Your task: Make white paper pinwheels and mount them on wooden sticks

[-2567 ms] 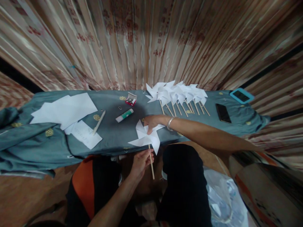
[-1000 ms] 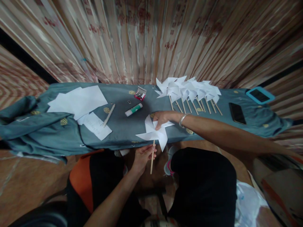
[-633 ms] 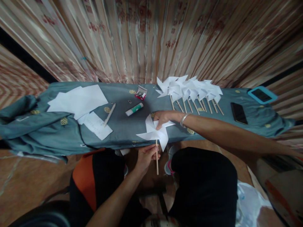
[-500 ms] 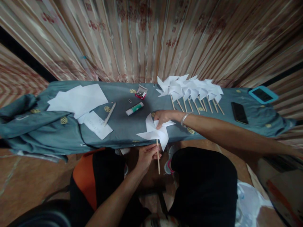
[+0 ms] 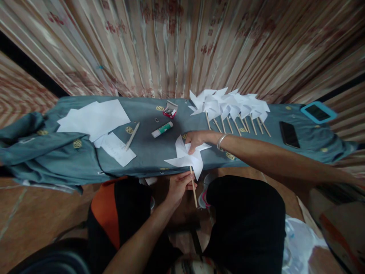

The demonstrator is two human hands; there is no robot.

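A white paper pinwheel (image 5: pixel 182 156) lies at the front edge of the cloth-covered table, its thin wooden stick (image 5: pixel 194 192) jutting out past the edge toward me. My left hand (image 5: pixel 178 185) pinches that stick just below the paper blades. My right hand (image 5: pixel 196 140), with a silver bangle at the wrist, grips the pinwheel's middle, thumb pressed on the centre. The fingers under the paper are hidden. Behind, a small red and white box of metal pins (image 5: pixel 170 111) stands open, and a glue stick (image 5: pixel 162 129) lies in front of it.
Several finished pinwheels (image 5: pixel 228 104) overlap in a row at the back right. White paper sheets (image 5: pixel 94 118) lie on the left, with a pale pencil-like stick (image 5: pixel 132 137) on a written slip (image 5: pixel 118 150). A black phone (image 5: pixel 289 134) and a blue-framed device (image 5: pixel 318 112) rest at the right.
The lower end of the stick has swung slightly to the right, and my left hand has moved a little with it. My right hand keeps its hold on the pinwheel's centre.
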